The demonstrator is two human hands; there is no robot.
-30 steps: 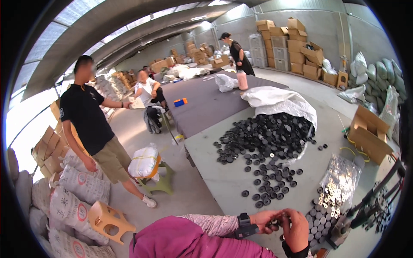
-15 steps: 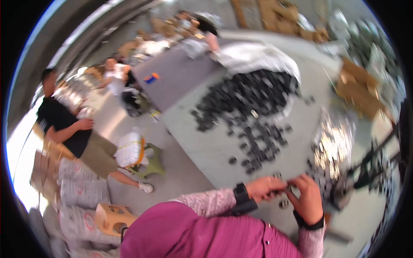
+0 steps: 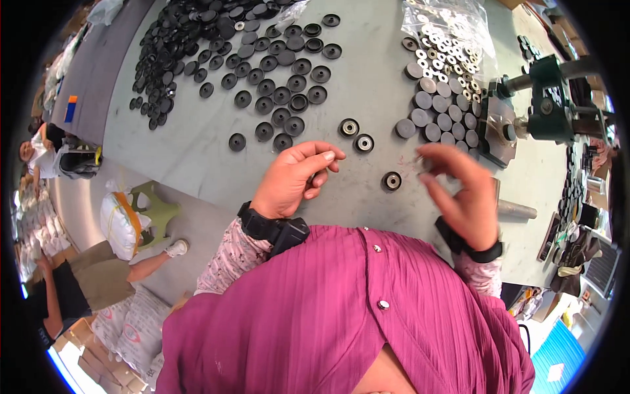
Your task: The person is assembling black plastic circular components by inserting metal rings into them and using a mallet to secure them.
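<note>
My left hand [image 3: 292, 178] is over the table's near edge, fingers curled and thumb pressed to the index finger; whatever they hold, if anything, is hidden. My right hand [image 3: 462, 194] is blurred, its thumb and index finger apart with nothing clear between them. Between the hands lies a round black cap with a metal ring in it [image 3: 392, 181]. Two more ringed caps, an upper one [image 3: 349, 127] and a lower one [image 3: 363, 143], lie just beyond. Past my left hand, several plain black caps [image 3: 281, 95] are spread out, hollow side up.
A large heap of black caps [image 3: 190, 39] covers the far left of the table. Metal washers [image 3: 449, 49] spill from a clear plastic bag beside grouped grey-black discs [image 3: 440, 115]. A dark green hand press [image 3: 548, 98] stands at right, near a metal bar [image 3: 517, 209]. At left is a person [image 3: 72, 282].
My view has swung toward the table's right side. My hands, together half a second ago, are now apart, the right one having moved away from the left.
</note>
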